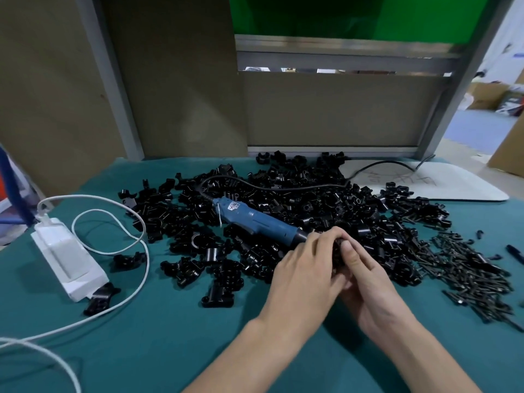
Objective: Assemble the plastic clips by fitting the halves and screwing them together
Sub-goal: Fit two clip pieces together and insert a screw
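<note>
If the halves (338, 251) go together skewed, their screw holes probably won't line up, and a slip would lose one in the pile (312, 199) on the bench (170, 336). Left hand (306, 268) and right hand (365, 279) share a narrow grip, fingers curled round the mostly hidden halves.

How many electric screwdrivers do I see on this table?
1. The blue electric screwdriver lies on the pile of black clip halves, its tip beside the left hand. The pile might hide another.
</note>
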The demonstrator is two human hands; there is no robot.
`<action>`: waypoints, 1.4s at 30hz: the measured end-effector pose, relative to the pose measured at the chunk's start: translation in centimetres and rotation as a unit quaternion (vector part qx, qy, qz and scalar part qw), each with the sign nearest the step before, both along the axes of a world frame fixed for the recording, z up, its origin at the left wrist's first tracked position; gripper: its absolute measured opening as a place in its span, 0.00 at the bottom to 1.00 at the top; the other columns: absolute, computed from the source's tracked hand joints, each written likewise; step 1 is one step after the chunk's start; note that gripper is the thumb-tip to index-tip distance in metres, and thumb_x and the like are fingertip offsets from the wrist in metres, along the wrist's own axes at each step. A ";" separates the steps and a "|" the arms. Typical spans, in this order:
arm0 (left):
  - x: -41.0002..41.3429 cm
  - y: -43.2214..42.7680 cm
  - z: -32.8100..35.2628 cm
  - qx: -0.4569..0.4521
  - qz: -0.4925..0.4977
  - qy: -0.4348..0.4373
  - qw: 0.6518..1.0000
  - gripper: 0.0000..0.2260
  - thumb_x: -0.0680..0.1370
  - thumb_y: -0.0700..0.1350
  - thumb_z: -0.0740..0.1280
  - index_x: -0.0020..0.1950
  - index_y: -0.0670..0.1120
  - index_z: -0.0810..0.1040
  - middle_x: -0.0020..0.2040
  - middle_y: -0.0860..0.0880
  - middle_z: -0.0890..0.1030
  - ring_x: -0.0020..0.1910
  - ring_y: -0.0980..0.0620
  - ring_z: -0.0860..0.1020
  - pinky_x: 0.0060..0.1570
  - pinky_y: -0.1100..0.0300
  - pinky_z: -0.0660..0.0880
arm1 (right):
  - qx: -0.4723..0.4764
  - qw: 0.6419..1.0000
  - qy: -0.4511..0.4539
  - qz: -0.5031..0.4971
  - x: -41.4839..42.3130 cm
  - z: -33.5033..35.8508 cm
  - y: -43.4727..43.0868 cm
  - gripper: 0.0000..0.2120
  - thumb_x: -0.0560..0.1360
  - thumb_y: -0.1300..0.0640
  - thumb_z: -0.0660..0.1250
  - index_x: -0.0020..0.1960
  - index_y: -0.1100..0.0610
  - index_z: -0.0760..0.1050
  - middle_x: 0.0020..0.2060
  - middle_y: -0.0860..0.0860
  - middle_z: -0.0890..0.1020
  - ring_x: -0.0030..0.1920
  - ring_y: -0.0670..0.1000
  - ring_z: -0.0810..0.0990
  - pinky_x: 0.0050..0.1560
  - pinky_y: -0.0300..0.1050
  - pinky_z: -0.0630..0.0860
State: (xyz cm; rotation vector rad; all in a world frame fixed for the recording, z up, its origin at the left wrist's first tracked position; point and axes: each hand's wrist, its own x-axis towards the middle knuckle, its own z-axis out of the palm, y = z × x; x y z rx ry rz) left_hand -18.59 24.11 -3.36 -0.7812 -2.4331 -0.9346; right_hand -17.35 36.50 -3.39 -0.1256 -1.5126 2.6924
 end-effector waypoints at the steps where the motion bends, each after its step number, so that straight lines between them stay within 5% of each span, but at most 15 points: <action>1: -0.1 -0.1 -0.2 0.005 0.011 0.013 1.000 0.21 0.79 0.54 0.67 0.69 0.55 0.64 0.61 0.55 0.76 0.58 0.52 0.78 0.55 0.55 0.76 | 0.007 1.000 0.002 0.001 0.1 0.1 -0.1 0.15 0.73 0.48 0.69 0.57 0.50 0.87 0.54 0.54 0.88 0.39 0.45 0.86 0.36 0.38 0.82; 4: -0.2 -0.2 -0.5 0.046 0.026 0.002 0.999 0.18 0.79 0.58 0.68 0.63 0.55 0.65 0.55 0.57 0.79 0.52 0.57 0.79 0.49 0.59 0.75 | 0.022 1.000 -0.004 0.005 0.2 0.1 0.0 0.20 0.80 0.41 0.61 0.61 0.49 0.85 0.54 0.53 0.88 0.43 0.48 0.88 0.38 0.39 0.82; 10: -0.1 -0.2 -1.4 0.155 0.015 -0.035 0.987 0.07 0.81 0.55 0.66 0.53 0.56 0.69 0.47 0.59 0.77 0.47 0.61 0.76 0.47 0.63 0.73 | 0.008 1.000 -0.019 -0.016 0.0 -0.1 0.8 0.15 0.83 0.58 0.61 0.61 0.48 0.85 0.56 0.57 0.87 0.50 0.51 0.87 0.45 0.40 0.83; 17: -0.3 -0.1 -1.8 0.308 -0.020 -0.109 0.945 0.12 0.83 0.50 0.65 0.66 0.61 0.72 0.62 0.63 0.77 0.65 0.61 0.75 0.64 0.63 0.72 | -0.059 0.997 0.033 -0.039 -0.4 -0.1 1.5 0.25 0.74 0.61 0.69 0.70 0.49 0.75 0.53 0.58 0.87 0.51 0.54 0.88 0.48 0.40 0.83; 20: -0.4 0.0 -2.3 0.337 -0.022 -0.144 0.930 0.09 0.81 0.55 0.67 0.61 0.63 0.73 0.55 0.61 0.81 0.58 0.58 0.79 0.57 0.59 0.76 | -0.043 0.997 0.032 -0.046 -0.4 -0.1 1.5 0.23 0.73 0.60 0.70 0.67 0.53 0.75 0.53 0.56 0.87 0.49 0.52 0.88 0.46 0.41 0.84; 27: 0.0 0.2 -2.1 0.347 -0.025 -0.126 0.929 0.12 0.77 0.61 0.71 0.56 0.63 0.72 0.50 0.62 0.81 0.53 0.60 0.80 0.48 0.73 0.72 | -0.037 0.997 0.011 -0.074 -1.0 -0.6 1.6 0.12 0.70 0.56 0.71 0.53 0.56 0.78 0.39 0.50 0.86 0.39 0.47 0.86 0.41 0.38 0.83; 30: 0.1 0.2 -2.2 0.353 -0.021 -0.119 0.928 0.11 0.77 0.59 0.71 0.56 0.64 0.71 0.50 0.63 0.81 0.53 0.62 0.80 0.48 0.75 0.71 | -0.036 0.998 -0.002 -0.049 -0.9 -0.8 1.4 0.10 0.71 0.54 0.72 0.50 0.58 0.81 0.43 0.55 0.87 0.41 0.50 0.87 0.43 0.40 0.84; 32: 0.0 0.1 -2.2 0.360 -0.022 -0.117 0.925 0.11 0.78 0.59 0.71 0.56 0.65 0.71 0.50 0.63 0.81 0.54 0.60 0.80 0.51 0.72 0.72 | -0.010 0.999 -0.016 -0.046 -0.7 -1.1 1.0 0.12 0.71 0.51 0.72 0.50 0.57 0.81 0.45 0.56 0.87 0.41 0.51 0.86 0.42 0.43 0.84; 36: -0.2 0.1 -2.2 0.382 -0.048 -0.172 0.907 0.15 0.76 0.63 0.70 0.61 0.68 0.72 0.58 0.61 0.80 0.59 0.47 0.81 0.59 0.48 0.78 | 0.035 0.998 -0.009 -0.044 -0.6 -1.5 0.1 0.15 0.73 0.49 0.67 0.57 0.52 0.82 0.49 0.53 0.88 0.42 0.50 0.85 0.42 0.43 0.83; 40: -0.4 0.1 -2.2 0.367 -0.050 -0.195 0.908 0.16 0.77 0.61 0.69 0.64 0.68 0.74 0.62 0.58 0.79 0.65 0.53 0.77 0.61 0.44 0.77 | 0.026 0.999 -0.030 -0.008 -0.1 -1.2 -0.5 0.20 0.75 0.47 0.66 0.60 0.58 0.83 0.59 0.59 0.85 0.55 0.57 0.84 0.62 0.54 0.78; 42: -0.6 0.0 -2.3 0.351 -0.040 -0.194 0.915 0.16 0.78 0.60 0.68 0.65 0.68 0.73 0.63 0.60 0.78 0.67 0.59 0.74 0.65 0.49 0.75 | 0.036 0.999 -0.023 0.012 0.1 -0.9 -0.4 0.21 0.78 0.45 0.64 0.61 0.59 0.83 0.60 0.59 0.85 0.61 0.58 0.84 0.63 0.53 0.80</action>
